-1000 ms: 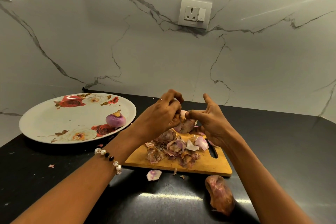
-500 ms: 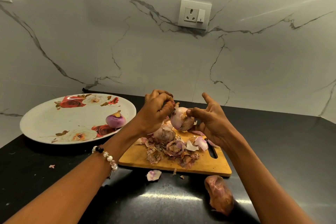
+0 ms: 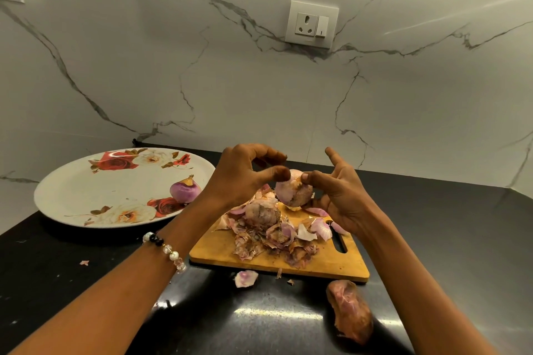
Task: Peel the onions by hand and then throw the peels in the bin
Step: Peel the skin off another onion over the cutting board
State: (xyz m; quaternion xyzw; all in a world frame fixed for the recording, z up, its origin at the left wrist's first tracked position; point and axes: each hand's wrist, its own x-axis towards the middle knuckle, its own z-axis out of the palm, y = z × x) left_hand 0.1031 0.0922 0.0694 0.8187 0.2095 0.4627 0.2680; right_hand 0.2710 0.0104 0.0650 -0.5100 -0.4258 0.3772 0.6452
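An onion [image 3: 292, 192] is held in the air above the far edge of a wooden board [image 3: 323, 264] on a black counter [image 3: 447, 239]. It is pinched by the right hand [image 3: 344, 196], thumb on its top, the index finger raised clear. The left hand [image 3: 239, 179] is curled beside the onion, its thumb tip at the onion's upper left; whether that grip is clamped on a strip of skin cannot be told. A heap of peels [image 3: 274, 236] is spread over the middle of the board, with a second, unpeeled onion [image 3: 262, 213] seated in it. One loose peel [image 3: 245, 278] is seen on the counter just in front of the board, and a larger brown piece [image 3: 350, 311] lies nearer the camera to the right. A peeled onion [image 3: 185, 189] is set on a floral plate [image 3: 86, 196] to the left. A beaded bracelet [image 3: 165, 249] is worn on the left wrist.
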